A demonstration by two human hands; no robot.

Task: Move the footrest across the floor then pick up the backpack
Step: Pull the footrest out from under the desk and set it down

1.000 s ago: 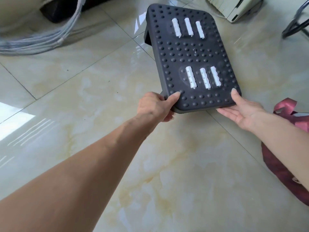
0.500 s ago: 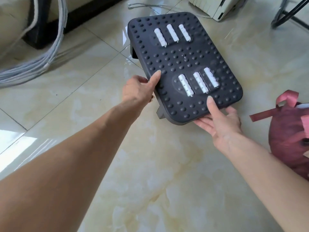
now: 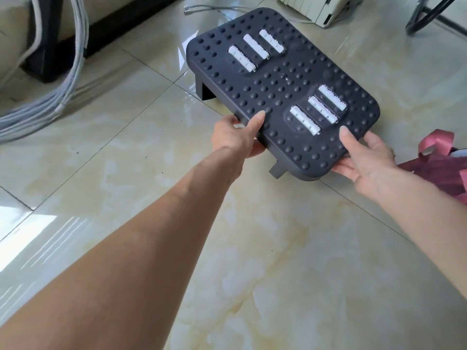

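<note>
A dark grey footrest (image 3: 280, 82) with raised studs and two sets of white rollers lies slanted over the glossy tile floor. My left hand (image 3: 235, 137) grips its near left edge, thumb on top. My right hand (image 3: 366, 157) grips the near right corner, thumb on the studded face and fingers beneath. Two of the footrest's legs show under it. The dark red backpack (image 3: 439, 170), with a pink ribbon loop, lies on the floor at the right edge, just beyond my right wrist and partly cut off.
A bundle of grey cables (image 3: 50, 97) hangs and curls at the left beside a black furniture base (image 3: 50, 59). A cream-coloured device (image 3: 318, 8) and a black metal frame (image 3: 429, 16) stand at the top right. A loose cable end (image 3: 202, 7) lies behind the footrest.
The footrest has turned and come toward me and to the right. My left hand slid down its left edge toward the near end; my right hand stays on the near right corner.
</note>
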